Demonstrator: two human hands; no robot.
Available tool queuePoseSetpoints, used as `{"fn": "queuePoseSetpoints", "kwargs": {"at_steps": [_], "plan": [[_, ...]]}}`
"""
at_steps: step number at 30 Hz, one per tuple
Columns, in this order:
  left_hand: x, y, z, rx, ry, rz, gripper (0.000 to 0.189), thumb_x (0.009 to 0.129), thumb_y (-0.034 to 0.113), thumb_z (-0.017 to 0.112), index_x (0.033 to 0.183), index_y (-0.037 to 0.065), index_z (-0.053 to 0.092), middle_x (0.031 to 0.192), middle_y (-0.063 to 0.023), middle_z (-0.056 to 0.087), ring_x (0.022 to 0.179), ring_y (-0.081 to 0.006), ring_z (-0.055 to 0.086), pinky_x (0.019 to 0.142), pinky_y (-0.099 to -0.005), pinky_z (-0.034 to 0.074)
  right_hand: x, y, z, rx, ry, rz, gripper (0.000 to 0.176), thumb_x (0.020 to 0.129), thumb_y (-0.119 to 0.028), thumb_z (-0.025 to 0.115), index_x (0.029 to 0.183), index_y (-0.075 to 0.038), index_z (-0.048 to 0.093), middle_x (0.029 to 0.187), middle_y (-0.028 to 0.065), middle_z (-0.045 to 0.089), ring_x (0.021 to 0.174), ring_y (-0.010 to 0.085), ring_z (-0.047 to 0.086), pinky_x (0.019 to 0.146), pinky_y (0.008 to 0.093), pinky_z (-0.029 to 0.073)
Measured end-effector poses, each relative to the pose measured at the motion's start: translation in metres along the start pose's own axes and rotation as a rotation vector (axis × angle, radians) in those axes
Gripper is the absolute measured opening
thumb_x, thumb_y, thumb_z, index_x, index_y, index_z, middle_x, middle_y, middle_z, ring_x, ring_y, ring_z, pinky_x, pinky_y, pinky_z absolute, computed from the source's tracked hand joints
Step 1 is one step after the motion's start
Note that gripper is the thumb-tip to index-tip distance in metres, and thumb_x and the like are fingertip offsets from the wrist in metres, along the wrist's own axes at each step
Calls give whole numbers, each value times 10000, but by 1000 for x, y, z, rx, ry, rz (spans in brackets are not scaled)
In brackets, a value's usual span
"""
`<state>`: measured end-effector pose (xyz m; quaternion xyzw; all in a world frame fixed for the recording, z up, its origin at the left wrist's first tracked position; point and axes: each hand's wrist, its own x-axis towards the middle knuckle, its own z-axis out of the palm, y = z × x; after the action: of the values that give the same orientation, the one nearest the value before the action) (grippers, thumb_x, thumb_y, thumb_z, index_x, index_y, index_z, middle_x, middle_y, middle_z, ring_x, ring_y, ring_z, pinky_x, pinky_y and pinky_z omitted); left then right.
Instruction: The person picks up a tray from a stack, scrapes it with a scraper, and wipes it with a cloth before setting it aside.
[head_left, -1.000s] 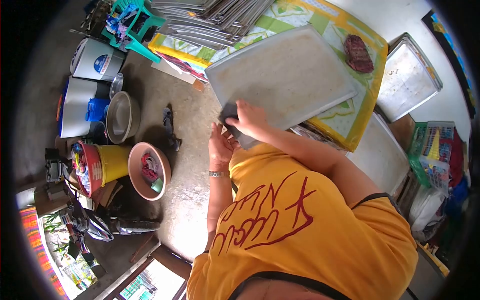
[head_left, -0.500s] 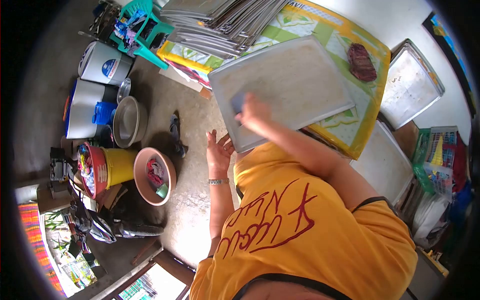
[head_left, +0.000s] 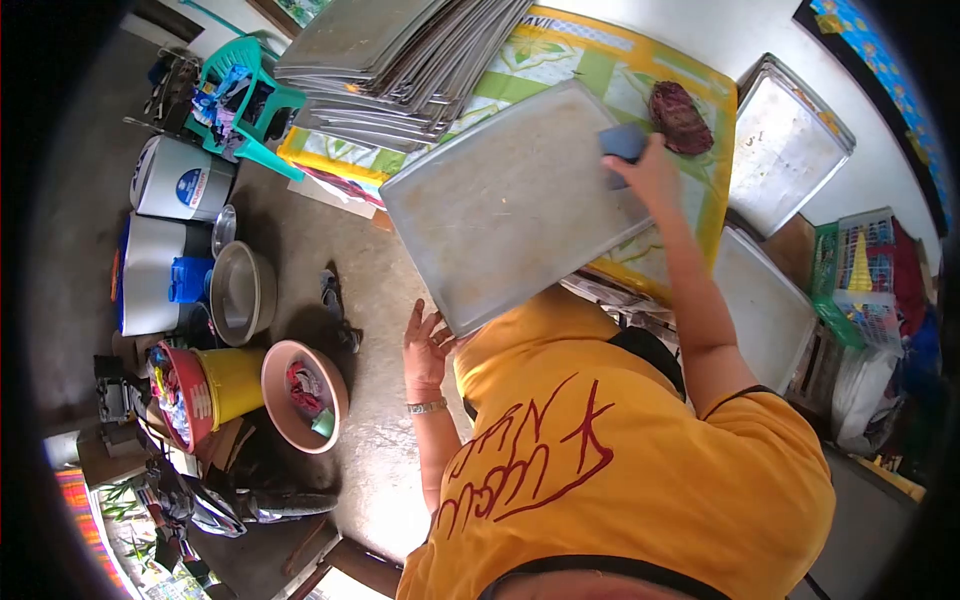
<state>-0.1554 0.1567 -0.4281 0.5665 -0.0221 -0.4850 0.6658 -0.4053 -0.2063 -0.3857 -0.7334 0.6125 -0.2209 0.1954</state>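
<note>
A flat metal tray (head_left: 500, 205) lies tilted across the corner of a table with a patterned cover. At its right end my right hand (head_left: 650, 175) holds a dark blue-grey block (head_left: 623, 143) against the tray surface. My left hand (head_left: 427, 345) is at the tray's lower left corner, fingers spread, with the thumb side close to the edge; whether it touches is hard to tell. A dark red crumpled cloth (head_left: 681, 118) rests on the table cover (head_left: 705, 85), just beyond the tray's right end.
A tall stack of metal trays (head_left: 400, 75) stands at the table's back left. More trays (head_left: 785, 150) lean by the wall at right, near plastic baskets (head_left: 865, 265). On the floor at left are a pink basin (head_left: 280, 425), a yellow bucket (head_left: 230, 380) and a green chair (head_left: 270, 100).
My right hand has slid the block from the tray's left end to its right end. My left hand remains by the lower left corner. The view has shifted somewhat.
</note>
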Motion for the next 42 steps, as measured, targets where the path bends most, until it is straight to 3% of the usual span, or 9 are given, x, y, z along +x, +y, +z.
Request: {"fn": "queuePoseSetpoints", "kwargs": {"at_steps": [5, 10, 16, 21, 24, 26, 34, 36, 42], "plan": [[9, -3, 8, 84, -36, 2, 614, 909, 12, 471, 1470, -37, 224, 952, -95, 647, 670, -170, 646, 681, -341, 626, -4, 66, -19, -163, -49, 133, 728, 675, -460, 802, 1143, -26, 453, 1024, 211, 659, 985, 394, 636, 794, 496, 494], [10, 2, 17, 134, -33, -39, 611, 906, -26, 449, 1474, -32, 223, 838, -60, 621, 607, -124, 611, 618, -312, 629, -63, 9, 23, -250, -239, -37, 759, 703, -542, 755, 1209, -64, 449, 1102, 176, 634, 976, 387, 638, 775, 507, 492], [8, 1, 18, 110, 13, -28, 669, 898, -53, 433, 1498, -5, 141, 792, -60, 609, 574, -111, 594, 572, -307, 625, -8, 49, -10, -257, -38, 228, 706, 747, -535, 726, 1184, -62, 436, 1117, 172, 623, 977, 376, 641, 759, 509, 503], [14, 4, 13, 148, -39, -46, 717, 887, -50, 443, 1510, 22, 98, 778, -59, 598, 570, -120, 594, 562, -303, 620, -57, 19, 31, -195, -167, 9, 761, 730, -615, 692, 1209, -63, 481, 1086, 136, 644, 944, 350, 645, 758, 494, 474], [22, -3, -3, 138, -76, -65, 718, 876, -33, 438, 1507, 5, 97, 924, -158, 666, 632, -196, 675, 574, -315, 623, -60, 14, 46, -164, -38, -69, 786, 727, -658, 664, 1205, -53, 512, 1077, 138, 649, 921, 328, 647, 781, 467, 440], [26, -4, -7, 111, -96, -88, 707, 867, -29, 454, 1500, -5, 139, 926, -159, 667, 655, -195, 681, 571, -316, 621, -62, 23, 56, -180, 123, -129, 787, 728, -677, 648, 1186, -47, 537, 1066, 141, 653, 903, 320, 645, 796, 449, 417], [35, 22, -4, 230, -213, -176, 670, 839, -6, 525, 1464, -17, 284, 944, -119, 683, 701, -133, 665, 570, -235, 571, -60, 14, 56, -201, 118, -74, 790, 743, -678, 634, 1172, -21, 545, 1011, 157, 660, 877, 336, 638, 804, 438, 413], [37, 26, -10, 290, -258, -253, 711, 852, -31, 491, 1503, 53, 220, 1098, -130, 652, 782, -149, 672, 621, -254, 588, -60, 15, 57, -225, 111, -75, 785, 745, -676, 633, 1173, -24, 545, 1006, 159, 658, 875, 340, 636, 806, 442, 413], [51, 36, -4, 508, -265, -369, 897, 872, -36, 478, 1513, 119, -129, 1165, -198, 629, 832, -192, 673, 635, -279, 584, -59, 5, 49, -265, 59, -50, 768, 760, -666, 623, 1180, -28, 545, 1003, 160, 653, 884, 344, 632, 809, 463, 414]]}}
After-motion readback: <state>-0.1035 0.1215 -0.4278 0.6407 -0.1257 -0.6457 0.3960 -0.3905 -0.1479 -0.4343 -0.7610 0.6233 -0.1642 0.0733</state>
